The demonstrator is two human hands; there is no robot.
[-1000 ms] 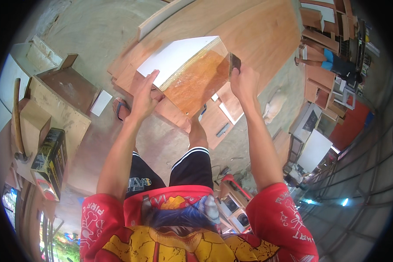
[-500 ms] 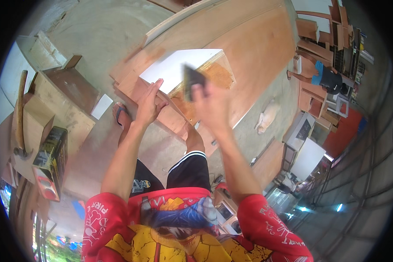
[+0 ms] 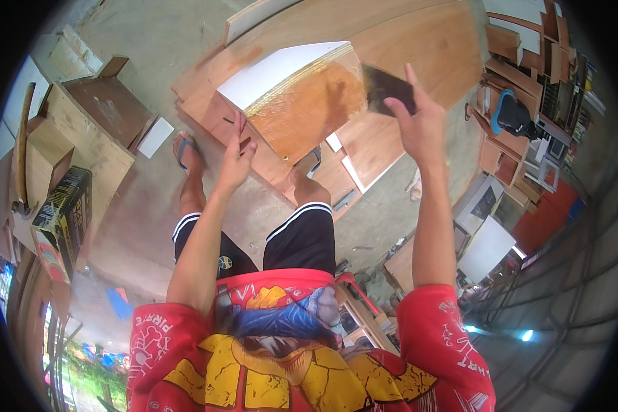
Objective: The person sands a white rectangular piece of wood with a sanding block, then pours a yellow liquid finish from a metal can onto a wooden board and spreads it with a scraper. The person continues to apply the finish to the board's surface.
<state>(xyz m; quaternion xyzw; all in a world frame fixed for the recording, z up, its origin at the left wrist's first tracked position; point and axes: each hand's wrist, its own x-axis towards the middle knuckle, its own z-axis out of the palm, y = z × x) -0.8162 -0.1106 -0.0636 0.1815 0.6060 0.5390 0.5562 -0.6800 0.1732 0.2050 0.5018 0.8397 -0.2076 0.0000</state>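
A wooden panel piece point(image 3: 309, 103) is in front of me, with a white face point(image 3: 275, 72) and a brown face under a glossy, wet-looking yellowish coating. My right hand point(image 3: 419, 123) grips a dark flat rectangular piece point(image 3: 388, 89) between thumb and fingers, at the right end of the coated face. Beside the panel's left end is my left hand point(image 3: 236, 159), fingers stretched out and holding nothing. I cannot tell whether its fingertips touch the wood. Under the panel lies a large plywood sheet point(image 3: 419, 48).
To the left, a hammer point(image 3: 26, 144) and a dark box point(image 3: 63, 206) rest on wooden boxes. At the right, a person point(image 3: 515, 113) is among stacked boards and cabinets. A light-coloured animal point(image 3: 416, 185), partly hidden by my right forearm, lies on the floor.
My right hand has swept to the right with the dark piece, from the panel's middle to its right end. The coated face now shows more fully. My left hand has lowered slightly.
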